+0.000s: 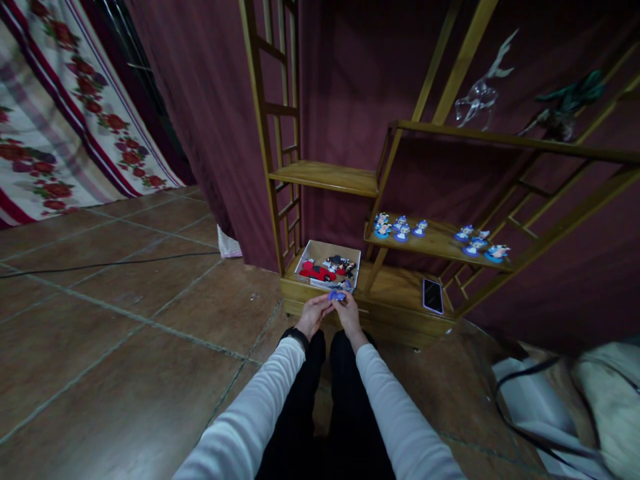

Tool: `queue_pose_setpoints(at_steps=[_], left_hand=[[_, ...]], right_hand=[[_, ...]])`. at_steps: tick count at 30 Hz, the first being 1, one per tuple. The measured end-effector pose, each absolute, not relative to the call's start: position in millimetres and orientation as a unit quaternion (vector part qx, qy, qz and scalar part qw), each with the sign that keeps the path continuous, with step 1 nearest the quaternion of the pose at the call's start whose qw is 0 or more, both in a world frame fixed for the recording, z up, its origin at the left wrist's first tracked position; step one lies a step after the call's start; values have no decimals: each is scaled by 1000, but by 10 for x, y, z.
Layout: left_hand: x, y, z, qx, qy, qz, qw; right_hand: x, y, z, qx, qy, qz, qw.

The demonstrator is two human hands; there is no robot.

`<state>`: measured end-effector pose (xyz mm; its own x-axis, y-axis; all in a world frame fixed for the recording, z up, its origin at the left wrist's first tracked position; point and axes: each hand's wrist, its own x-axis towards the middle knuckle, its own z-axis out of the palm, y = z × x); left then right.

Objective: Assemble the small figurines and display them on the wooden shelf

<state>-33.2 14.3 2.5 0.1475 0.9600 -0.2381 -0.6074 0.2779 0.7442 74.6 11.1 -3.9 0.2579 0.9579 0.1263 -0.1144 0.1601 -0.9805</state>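
Observation:
Between my two hands is a small purple figurine (337,295), held just in front of the wooden shelf unit. My left hand (313,313) grips it from the left, and my right hand (349,312) has its fingers closed on the other side. Right behind them sits an open cardboard box (357,259) with several red, black and white figurines (320,272) inside. On the shelf (435,241) to the right stand several small blue, purple and white figurines (402,231) on round bases, in two groups.
A phone (433,296) lies on the lower shelf at the right. Higher up stand a clear deer figure (479,97) and a dark green sculpture (565,107). Bags (600,393) rest on the floor at right. A black cable (110,265) crosses the tiles at left.

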Motion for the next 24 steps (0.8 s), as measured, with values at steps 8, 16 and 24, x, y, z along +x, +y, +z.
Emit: queue_pose_setpoints(at_steps=[8, 16, 24], left_hand=[[-322, 130, 7, 248, 361, 555, 707], [-345, 136, 45, 228, 378, 555, 705], [-369, 124, 108, 221, 404, 546, 700]], right_hand=[[752, 121, -45, -490, -426, 432, 626], [737, 102, -80, -496, -436, 431, 615], [777, 120, -131, -512, -406, 434, 620]])
